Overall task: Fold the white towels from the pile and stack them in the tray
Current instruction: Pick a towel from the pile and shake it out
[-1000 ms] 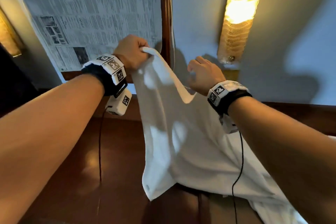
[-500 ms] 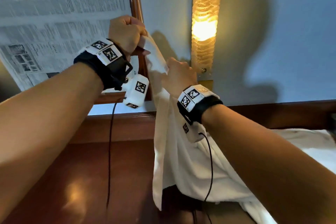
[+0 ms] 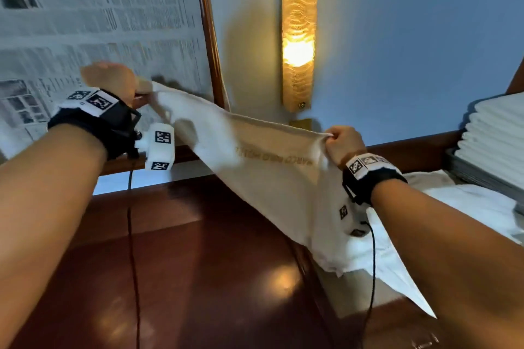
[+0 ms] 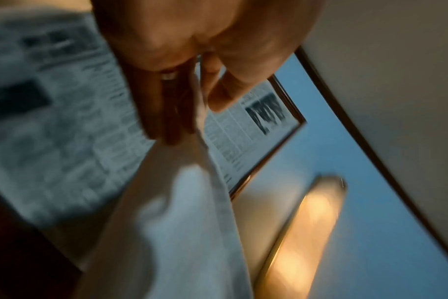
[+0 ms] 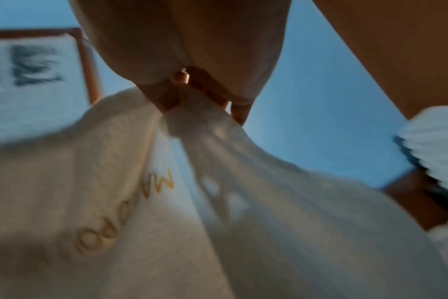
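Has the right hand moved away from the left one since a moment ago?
Yes. The right hand, gripping the towel, has swung rightward: earlier it was left of the wall lamp, now it sits right of it.

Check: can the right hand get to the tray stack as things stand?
Probably yes. The stack sits just right of the right hand with open air between, but that hand grips the towel.

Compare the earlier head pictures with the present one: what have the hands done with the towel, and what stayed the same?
The left hand and right hand have drawn apart, so the towel, bunched before, now stretches between them with its gold lettering showing. Both still pinch its top edge; its lower part still hangs over the pile.
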### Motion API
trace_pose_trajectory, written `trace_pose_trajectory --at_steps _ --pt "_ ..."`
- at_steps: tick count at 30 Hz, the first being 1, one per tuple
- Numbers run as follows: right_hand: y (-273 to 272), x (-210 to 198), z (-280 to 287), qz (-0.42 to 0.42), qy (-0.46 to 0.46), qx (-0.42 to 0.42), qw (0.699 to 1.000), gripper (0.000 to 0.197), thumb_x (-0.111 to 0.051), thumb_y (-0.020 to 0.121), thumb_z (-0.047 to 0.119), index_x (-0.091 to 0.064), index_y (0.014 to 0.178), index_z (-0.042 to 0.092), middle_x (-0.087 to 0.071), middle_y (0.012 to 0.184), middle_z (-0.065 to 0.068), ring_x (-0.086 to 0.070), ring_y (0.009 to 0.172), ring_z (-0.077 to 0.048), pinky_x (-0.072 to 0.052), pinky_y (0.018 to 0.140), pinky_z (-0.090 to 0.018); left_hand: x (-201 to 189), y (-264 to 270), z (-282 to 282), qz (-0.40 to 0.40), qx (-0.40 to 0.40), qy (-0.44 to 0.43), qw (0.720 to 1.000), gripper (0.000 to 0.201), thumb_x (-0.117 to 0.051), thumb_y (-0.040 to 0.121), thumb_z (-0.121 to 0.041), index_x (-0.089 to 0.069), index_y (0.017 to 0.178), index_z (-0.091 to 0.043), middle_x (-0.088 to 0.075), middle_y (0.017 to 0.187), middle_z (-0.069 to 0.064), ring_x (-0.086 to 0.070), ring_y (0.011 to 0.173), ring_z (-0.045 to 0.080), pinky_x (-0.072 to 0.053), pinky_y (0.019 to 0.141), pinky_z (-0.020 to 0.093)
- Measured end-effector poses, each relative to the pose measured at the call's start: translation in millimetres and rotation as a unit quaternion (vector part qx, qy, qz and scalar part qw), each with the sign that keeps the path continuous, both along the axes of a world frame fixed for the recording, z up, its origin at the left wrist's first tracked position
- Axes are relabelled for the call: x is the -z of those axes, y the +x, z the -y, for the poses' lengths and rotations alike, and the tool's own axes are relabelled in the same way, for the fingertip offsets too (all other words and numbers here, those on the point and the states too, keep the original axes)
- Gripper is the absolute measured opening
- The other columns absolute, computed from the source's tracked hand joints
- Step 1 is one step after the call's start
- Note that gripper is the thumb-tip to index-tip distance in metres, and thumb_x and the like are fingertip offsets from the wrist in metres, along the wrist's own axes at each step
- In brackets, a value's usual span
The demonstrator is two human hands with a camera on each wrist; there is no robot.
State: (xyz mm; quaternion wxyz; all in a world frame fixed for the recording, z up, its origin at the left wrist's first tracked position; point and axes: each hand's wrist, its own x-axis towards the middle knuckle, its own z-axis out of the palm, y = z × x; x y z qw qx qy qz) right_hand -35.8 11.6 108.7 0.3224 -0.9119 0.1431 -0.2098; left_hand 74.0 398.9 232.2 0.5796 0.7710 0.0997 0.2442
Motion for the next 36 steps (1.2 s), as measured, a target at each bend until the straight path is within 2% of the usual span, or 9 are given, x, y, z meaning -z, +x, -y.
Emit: trace_pose_trajectory --at_steps 4,8,11,15,19,22,26,30,36 --pt "-14.9 -56.9 -74.0 0.067 -0.123 -0.102 0.985 0.031 -0.049 0.09 0.006 -0.073 0.103 0.019 -0.07 0.113 -0.006 -0.063 0.106 -0.026 -0.048 0.089 -0.029 46.1 -45.9 24.1 -0.005 0.077 0.274 0.959 0.072 -0.076 0.082 -0.04 -0.05 0.143 -0.013 -0.058 0.137 0.016 -0.058 0.122 0.034 -0.046 0.1 0.039" --pt "-41.6 -81.4 -136.2 0.045 -0.225 -0.198 0.953 0.023 -0.054 0.095 0.009 -0.071 0.11 0.012 -0.07 0.11 -0.008 -0.064 0.102 -0.023 -0.047 0.085 -0.026 100.6 -101.3 72.2 -0.004 0.407 0.232 0.883 0.075 -0.081 0.065 -0.056 -0.062 0.128 -0.02 -0.067 0.11 0.006 -0.064 0.095 0.021 -0.052 0.086 0.035" --pt "-61.3 -71.0 -146.6 -0.011 -0.275 -0.155 0.949 0.016 -0.061 0.094 0.022 -0.07 0.105 0.015 -0.065 0.097 -0.006 -0.061 0.096 -0.023 -0.045 0.077 -0.028 119.8 -107.0 71.0 0.098 0.365 0.214 0.9 0.017 -0.071 0.093 -0.023 -0.071 0.084 -0.008 -0.06 0.067 0.002 -0.05 0.062 0.015 -0.041 0.064 0.032" --pt "-85.5 -41.9 -130.5 -0.098 -0.274 -0.161 0.943 0.051 -0.068 0.091 0.039 -0.058 0.134 0.014 -0.067 0.113 -0.013 -0.059 0.113 -0.03 -0.046 0.091 -0.034 112.5 -119.0 42.3 0.108 0.373 0.272 0.881 0.02 -0.064 0.098 -0.017 -0.073 0.085 -0.005 -0.061 0.072 0.004 -0.05 0.067 0.014 -0.04 0.064 0.03" --pt "-106.7 -18.1 -100.6 -0.145 -0.262 -0.101 0.949 0.016 -0.068 0.091 0.039 -0.066 0.093 0.023 -0.066 0.107 -0.01 -0.059 0.111 -0.03 -0.043 0.084 -0.032 102.2 -129.5 4.6 0.12 0.35 0.308 0.877 0.021 -0.062 0.1 -0.018 -0.071 0.084 -0.007 -0.065 0.074 0.009 -0.053 0.065 0.015 -0.043 0.065 0.031" --pt "-122.5 -9.1 -67.1 -0.162 -0.223 -0.024 0.961 0.026 -0.071 0.088 0.041 -0.071 0.101 0.019 -0.07 0.104 -0.008 -0.063 0.103 -0.03 -0.047 0.084 -0.033 98.7 -133.9 -27.5 0.114 0.322 0.338 0.877 0.022 -0.061 0.1 -0.02 -0.068 0.08 -0.015 -0.062 0.068 -0.001 -0.052 0.061 0.009 -0.041 0.061 0.029" --pt "-129.8 -18.3 -60.8 -0.007 -0.029 0.025 0.999 0.027 -0.077 0.081 0.022 -0.059 0.062 0.021 -0.061 0.065 0.0 -0.062 0.08 -0.024 -0.041 0.07 -0.027 103.2 -136.3 -52.4 0.102 0.271 0.349 0.891 0.027 -0.061 0.1 -0.026 -0.061 0.073 -0.029 -0.06 0.069 -0.006 -0.055 0.065 0.013 -0.039 0.067 0.031" --pt "-114.5 -51.5 -109.9 0.165 -0.027 -0.058 0.984 0.017 -0.057 0.079 0.001 -0.054 0.071 0.015 -0.056 0.072 -0.003 -0.054 0.076 -0.017 -0.042 0.065 -0.027 114.1 -149.1 -41.2 0.036 0.261 0.412 0.872 0.015 -0.069 0.093 -0.034 -0.067 0.08 -0.029 -0.067 0.076 -0.004 -0.063 0.074 0.017 -0.044 0.073 0.03" --pt "-97.6 -74.8 -170.1 0.143 -0.118 -0.189 0.964 0.012 -0.071 0.088 0.018 -0.062 0.096 0.015 -0.058 0.081 0.006 -0.053 0.07 -0.006 -0.032 0.059 -0.01 100.4 -185.6 22.1 0.018 0.465 0.114 0.878 0.034 -0.07 0.086 -0.054 -0.069 0.107 -0.027 -0.077 0.092 -0.01 -0.072 0.086 0.003 -0.053 0.073 0.015"
